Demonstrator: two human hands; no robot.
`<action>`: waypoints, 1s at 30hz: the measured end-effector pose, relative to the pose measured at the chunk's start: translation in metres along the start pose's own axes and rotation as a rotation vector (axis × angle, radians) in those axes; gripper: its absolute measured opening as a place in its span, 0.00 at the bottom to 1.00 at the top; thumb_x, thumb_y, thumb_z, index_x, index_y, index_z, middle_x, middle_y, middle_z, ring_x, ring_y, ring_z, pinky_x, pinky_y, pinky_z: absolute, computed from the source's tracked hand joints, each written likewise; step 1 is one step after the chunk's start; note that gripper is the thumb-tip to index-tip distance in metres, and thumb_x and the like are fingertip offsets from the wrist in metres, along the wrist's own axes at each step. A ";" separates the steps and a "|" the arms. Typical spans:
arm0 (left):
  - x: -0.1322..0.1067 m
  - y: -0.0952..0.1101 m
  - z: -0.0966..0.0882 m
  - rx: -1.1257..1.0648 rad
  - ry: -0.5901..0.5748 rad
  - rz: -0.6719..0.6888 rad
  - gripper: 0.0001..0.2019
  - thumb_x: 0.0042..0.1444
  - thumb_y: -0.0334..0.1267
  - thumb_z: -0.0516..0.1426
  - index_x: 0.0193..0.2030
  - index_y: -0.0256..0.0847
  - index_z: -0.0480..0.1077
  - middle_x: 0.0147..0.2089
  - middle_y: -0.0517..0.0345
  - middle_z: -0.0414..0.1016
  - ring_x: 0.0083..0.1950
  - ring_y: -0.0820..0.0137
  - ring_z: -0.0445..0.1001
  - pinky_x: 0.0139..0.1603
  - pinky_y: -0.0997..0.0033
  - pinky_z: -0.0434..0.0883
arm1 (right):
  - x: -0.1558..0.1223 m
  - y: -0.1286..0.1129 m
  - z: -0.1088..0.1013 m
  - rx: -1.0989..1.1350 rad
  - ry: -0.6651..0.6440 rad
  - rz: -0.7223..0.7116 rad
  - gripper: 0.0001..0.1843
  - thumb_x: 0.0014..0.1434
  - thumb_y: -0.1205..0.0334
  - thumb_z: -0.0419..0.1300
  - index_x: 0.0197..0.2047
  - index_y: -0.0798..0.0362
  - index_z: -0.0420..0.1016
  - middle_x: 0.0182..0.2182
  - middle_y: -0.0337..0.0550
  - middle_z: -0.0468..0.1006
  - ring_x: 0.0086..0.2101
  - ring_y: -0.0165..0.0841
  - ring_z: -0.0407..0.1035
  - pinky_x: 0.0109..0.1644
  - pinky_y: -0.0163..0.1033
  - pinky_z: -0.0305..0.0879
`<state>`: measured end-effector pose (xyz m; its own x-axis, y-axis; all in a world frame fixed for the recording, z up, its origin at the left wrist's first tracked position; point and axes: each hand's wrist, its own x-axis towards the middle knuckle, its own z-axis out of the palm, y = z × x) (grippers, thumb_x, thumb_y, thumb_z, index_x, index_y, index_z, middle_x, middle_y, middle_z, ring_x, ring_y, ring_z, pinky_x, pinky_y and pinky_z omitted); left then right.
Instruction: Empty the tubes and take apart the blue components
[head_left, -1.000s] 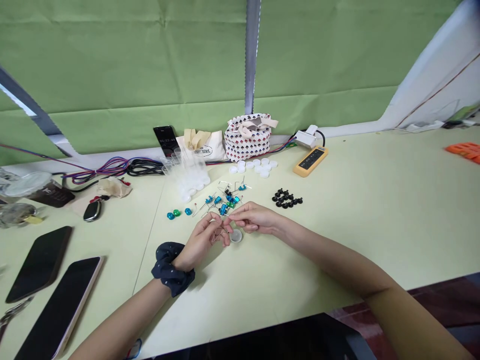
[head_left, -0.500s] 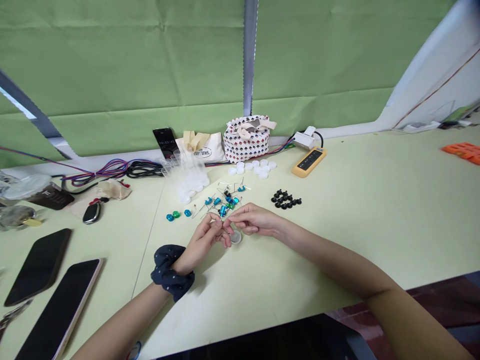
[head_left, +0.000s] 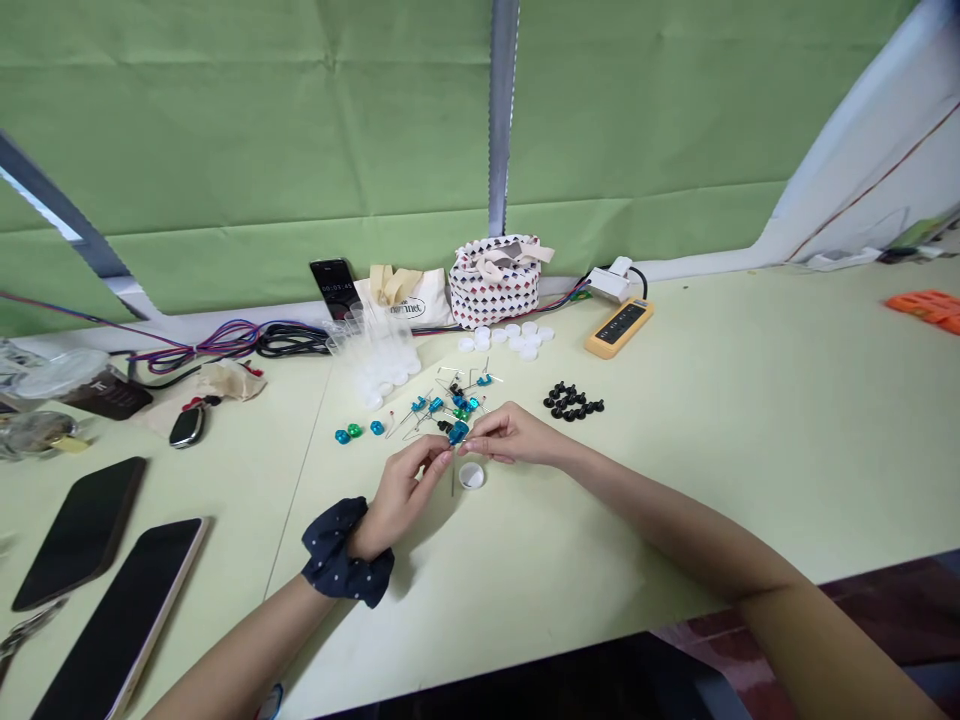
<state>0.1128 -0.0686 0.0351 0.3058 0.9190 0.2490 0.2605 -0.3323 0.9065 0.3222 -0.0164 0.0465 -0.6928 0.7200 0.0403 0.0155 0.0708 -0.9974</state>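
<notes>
A blue cylindrical capacitor (head_left: 457, 433) sits between my hands, its thin wire lead (head_left: 453, 478) hanging down past the fingertips. My right hand (head_left: 512, 436) pinches the capacitor's body from the right. My left hand (head_left: 405, 488) is pinched close against the lead, though the fingers hide the exact grip. A white bottle cap (head_left: 471, 476) lies upside down just below my right fingers. A loose heap of blue and green leaded capacitors (head_left: 453, 404) lies just above my hands. A navy dotted scrunchie (head_left: 345, 552) circles my left wrist.
Black small parts (head_left: 570, 402) lie right of the heap, with white caps (head_left: 510, 340) and clear plastic tubes (head_left: 371, 352) behind. Farther back are a timer phone (head_left: 332, 288) and a patterned bag (head_left: 495, 282). Two phones (head_left: 81, 532) lie at the left.
My hands have parted slightly, with the left hand shifting down and left. The blue capacitor now shows clearly at the fingertips, its lead pointing straight down.
</notes>
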 end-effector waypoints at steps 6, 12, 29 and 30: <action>0.002 -0.002 -0.004 -0.022 0.064 -0.021 0.07 0.57 0.38 0.57 0.41 0.42 0.73 0.32 0.56 0.72 0.32 0.70 0.68 0.33 0.72 0.64 | 0.000 -0.001 0.000 -0.062 -0.016 0.034 0.21 0.53 0.50 0.61 0.37 0.62 0.79 0.17 0.33 0.62 0.17 0.21 0.53 0.20 0.30 0.50; 0.012 -0.004 -0.015 -0.003 0.295 0.083 0.03 0.52 0.36 0.61 0.33 0.42 0.76 0.48 0.49 0.67 0.54 0.60 0.66 0.46 0.67 0.70 | -0.003 -0.011 -0.009 -0.137 0.055 0.145 0.25 0.53 0.48 0.61 0.45 0.60 0.76 0.18 0.33 0.62 0.19 0.23 0.55 0.21 0.29 0.52; 0.011 0.006 -0.002 -0.605 -0.073 -0.274 0.12 0.58 0.45 0.56 0.42 0.44 0.59 0.43 0.58 0.66 0.44 0.69 0.72 0.39 0.63 0.77 | -0.002 0.000 0.024 -0.133 0.103 0.032 0.15 0.56 0.50 0.58 0.37 0.55 0.69 0.19 0.32 0.67 0.15 0.23 0.60 0.20 0.30 0.58; 0.010 0.007 -0.001 -0.639 -0.107 -0.284 0.12 0.58 0.45 0.55 0.45 0.45 0.58 0.44 0.58 0.66 0.43 0.69 0.72 0.41 0.62 0.76 | -0.002 0.000 0.026 -0.125 0.113 0.025 0.15 0.56 0.50 0.59 0.37 0.54 0.68 0.19 0.32 0.68 0.15 0.23 0.60 0.20 0.30 0.59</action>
<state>0.1169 -0.0613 0.0445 0.4022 0.9150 -0.0324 -0.2352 0.1375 0.9622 0.3048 -0.0362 0.0445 -0.6056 0.7953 0.0288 0.1260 0.1316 -0.9833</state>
